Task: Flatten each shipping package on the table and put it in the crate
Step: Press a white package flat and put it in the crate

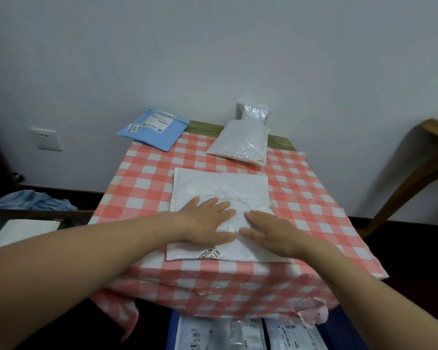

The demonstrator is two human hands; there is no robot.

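Below the table's near edge at 6 o'clock, a blue crate (pixel 173 332) already holds several labelled mailers lying flat. On the checked tablecloth (pixel 314 198), the left hand (pixel 208 218) and right hand (pixel 271 231) press palms-down, fingers spread, gripping nothing, on a white padded mailer (pixel 220 183) at centre. It looks light, soft and crinkly, likely slippery; pinching a near corner seems safest. Farther off, a blue envelope (pixel 153 131) overhangs at 11 o'clock, and two puffy grey bags (pixel 240 144) wait at 1 o'clock.
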